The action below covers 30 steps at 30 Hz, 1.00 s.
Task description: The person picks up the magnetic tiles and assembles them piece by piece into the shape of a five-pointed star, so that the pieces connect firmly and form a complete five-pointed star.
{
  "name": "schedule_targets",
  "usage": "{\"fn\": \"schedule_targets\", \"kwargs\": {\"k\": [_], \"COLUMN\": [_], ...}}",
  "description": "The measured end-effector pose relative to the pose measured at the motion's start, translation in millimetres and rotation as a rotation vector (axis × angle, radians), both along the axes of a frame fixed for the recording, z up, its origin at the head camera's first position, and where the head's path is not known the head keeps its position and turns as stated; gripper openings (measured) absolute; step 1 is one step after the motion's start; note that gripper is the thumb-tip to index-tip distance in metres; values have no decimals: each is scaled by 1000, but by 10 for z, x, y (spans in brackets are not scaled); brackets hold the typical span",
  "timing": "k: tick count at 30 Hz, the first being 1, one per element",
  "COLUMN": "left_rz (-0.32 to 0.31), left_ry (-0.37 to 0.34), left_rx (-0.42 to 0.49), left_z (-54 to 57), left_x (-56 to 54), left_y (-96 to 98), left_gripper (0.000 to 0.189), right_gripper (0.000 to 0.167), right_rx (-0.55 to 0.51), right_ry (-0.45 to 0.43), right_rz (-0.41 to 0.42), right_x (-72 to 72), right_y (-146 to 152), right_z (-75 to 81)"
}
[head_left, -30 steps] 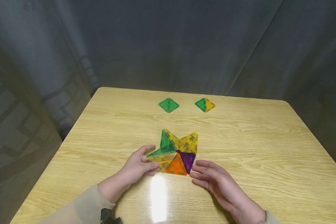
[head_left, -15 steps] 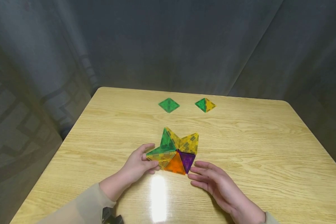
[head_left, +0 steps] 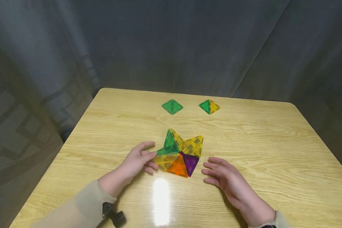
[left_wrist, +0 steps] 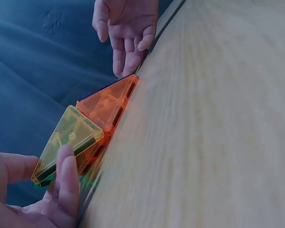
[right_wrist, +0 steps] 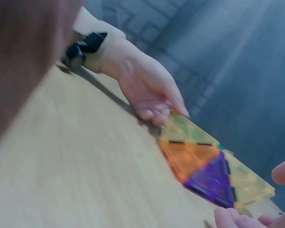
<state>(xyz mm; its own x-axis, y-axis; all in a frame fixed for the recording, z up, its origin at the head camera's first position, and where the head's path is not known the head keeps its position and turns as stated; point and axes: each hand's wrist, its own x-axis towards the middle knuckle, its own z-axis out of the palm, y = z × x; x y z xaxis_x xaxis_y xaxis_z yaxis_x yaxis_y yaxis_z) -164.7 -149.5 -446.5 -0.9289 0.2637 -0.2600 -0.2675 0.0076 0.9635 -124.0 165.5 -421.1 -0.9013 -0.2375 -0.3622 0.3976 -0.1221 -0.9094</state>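
Observation:
A star-like build of translucent magnetic tiles (head_left: 177,165), in green, yellow, orange and purple, stands on the table before me. At its left point is my left hand (head_left: 136,161), thumb at the tip and fingers spread loosely around it. In the left wrist view, its fingers (left_wrist: 66,183) overlap the yellow tile (left_wrist: 69,135) beside the orange one (left_wrist: 107,104). My right hand (head_left: 226,175) is off to the right of the purple tile (head_left: 191,163), a small gap away, fingers loosely bent and holding nothing.
Toward the back of the wooden table (head_left: 117,120) lie a green diamond of tiles (head_left: 172,107) and a green-and-yellow one (head_left: 209,107). Grey curtains (head_left: 171,47) hang behind the far edge. A black wrist device (head_left: 114,215) sits at the left cuff.
My right hand has drawn away to the right from the purple tile. The left hand has slid leftward, its thumb back to the tip. The build has turned slightly.

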Motion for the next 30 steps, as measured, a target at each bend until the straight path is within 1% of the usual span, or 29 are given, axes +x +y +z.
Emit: {"fn": "schedule_targets", "kwargs": {"k": [2,5,8,14,17,19,21,23,24,26,28,30], "left_rz": [5,29,42,40,35,22,16,22,29,51,44,14], "left_ry": [-6,-14,-13,6,16,13,3,-1,4,10,24,16], "left_rx": [-2,-9,-19,-46,-82,-141,-229,-316,-353,-378,-374,-349], "left_z": [-2,-8,-15,-32,-28,-1,80,207,288,455,607,710], "left_x": [-45,-130,-237,-477,-573,-626,-688,-777,-839,-1004,-1203,-1418], "left_y": [-14,-29,-42,-52,-64,-91,-151,-251,-302,-402,-460,-446], "left_gripper": [56,55,55,54,55,55,56,57,59,61,62,63], "right_gripper": [57,56,55,57,57,57,57,58,58,57,56,55], "right_rx": [21,33,41,48,49,49,51,58,57,76,119,179], "right_ry": [7,15,25,43,51,60,66,75,75,86,98,106], "right_rz": [-31,-53,-59,-50,-61,-68,-93,-107,-119,-114,-54,41], "right_x": [-62,-140,-200,-327,-447,-558,-702,-871,-967,-1186,-1434,-1693], "right_y": [33,74,105,142,146,173,225,308,353,428,455,405], "right_z": [8,11,2,-14,-10,-5,15,57,91,170,250,309]}}
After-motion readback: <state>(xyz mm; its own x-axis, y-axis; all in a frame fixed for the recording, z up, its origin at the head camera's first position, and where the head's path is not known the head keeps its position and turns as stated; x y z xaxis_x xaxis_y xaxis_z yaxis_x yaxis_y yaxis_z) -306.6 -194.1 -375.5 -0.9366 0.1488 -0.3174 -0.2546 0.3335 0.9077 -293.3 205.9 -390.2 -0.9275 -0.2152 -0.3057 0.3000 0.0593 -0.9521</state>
